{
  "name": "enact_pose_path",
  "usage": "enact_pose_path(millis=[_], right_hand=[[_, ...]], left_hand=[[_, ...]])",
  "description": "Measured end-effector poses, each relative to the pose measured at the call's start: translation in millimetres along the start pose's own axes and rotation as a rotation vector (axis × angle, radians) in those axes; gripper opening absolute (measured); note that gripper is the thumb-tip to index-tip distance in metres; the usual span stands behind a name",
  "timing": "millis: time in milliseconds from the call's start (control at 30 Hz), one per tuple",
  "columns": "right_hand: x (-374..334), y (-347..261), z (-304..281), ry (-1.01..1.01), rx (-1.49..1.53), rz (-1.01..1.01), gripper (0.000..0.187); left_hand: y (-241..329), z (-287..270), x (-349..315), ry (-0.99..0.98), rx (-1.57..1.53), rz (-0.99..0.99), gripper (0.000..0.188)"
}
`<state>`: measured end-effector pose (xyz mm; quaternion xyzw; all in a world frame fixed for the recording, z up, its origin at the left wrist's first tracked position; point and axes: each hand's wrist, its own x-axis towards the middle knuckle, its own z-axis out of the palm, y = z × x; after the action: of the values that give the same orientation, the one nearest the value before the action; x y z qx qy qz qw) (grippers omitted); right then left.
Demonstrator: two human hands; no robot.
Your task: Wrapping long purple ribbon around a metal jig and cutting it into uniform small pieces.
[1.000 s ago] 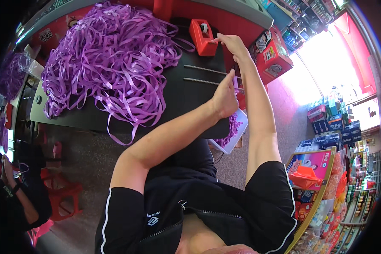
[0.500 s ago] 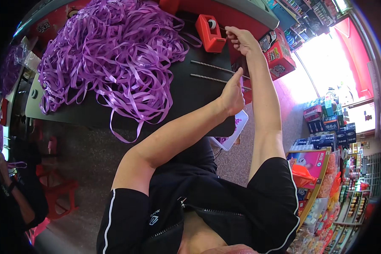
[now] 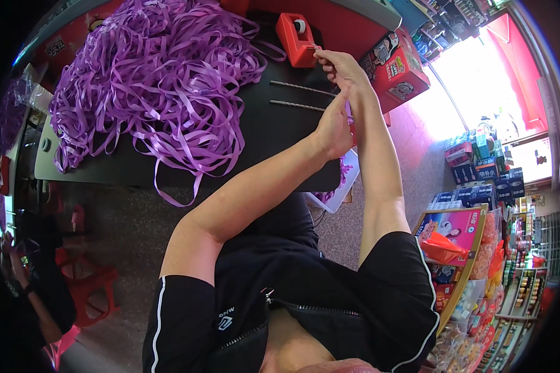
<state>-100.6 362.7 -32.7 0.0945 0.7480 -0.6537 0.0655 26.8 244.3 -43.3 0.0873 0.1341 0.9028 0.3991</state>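
My right hand (image 3: 344, 69) is at the near right corner of a red tape dispenser (image 3: 300, 57) with a white roll in it. Thumb and forefinger pinch what looks like a short strip of tape (image 3: 314, 48) at the cutting edge. Below it, my left hand (image 3: 335, 128) is turned with its back toward me, by the table's right edge. A bit of purple ribbon (image 3: 349, 112) shows beside its thumb, and its other fingers are largely hidden. Two thin twisted metal rods (image 3: 298, 85) lie side by side on the black table (image 3: 274, 146), pointing toward my left hand.
A large heap of tangled purple ribbon (image 3: 162, 81) covers the table's left part, one loop hanging over the near edge. A white bin (image 3: 344, 193) with purple pieces stands below the right edge. Beyond are a red box (image 3: 397, 71), a red stool (image 3: 87, 286) and another person at far left.
My right hand has come nearer to me and closer to the dispenser's cutting edge. My left hand keeps about the same place beside the rods. The whole view has shifted slightly.
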Motion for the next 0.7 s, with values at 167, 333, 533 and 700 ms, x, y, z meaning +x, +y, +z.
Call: enact_pose_path(millis=[167,333,533,700], right_hand=[[5,8,-1,0.055,-0.066,-0.047,0.019],[10,11,-3,0.064,-0.087,-0.051,0.019],[7,4,6,0.1,-0.095,-0.05,0.013],[11,4,4,0.12,-0.118,-0.036,0.012]], left_hand=[[-2,-2,2,-0.012,-0.042,-0.011,0.046],[-2,-2,1,0.008,-0.041,0.008,0.045],[0,0,0,0.003,-0.074,-0.007,0.052],[-3,-2,3,-0.021,-0.1,0.0,0.056]])
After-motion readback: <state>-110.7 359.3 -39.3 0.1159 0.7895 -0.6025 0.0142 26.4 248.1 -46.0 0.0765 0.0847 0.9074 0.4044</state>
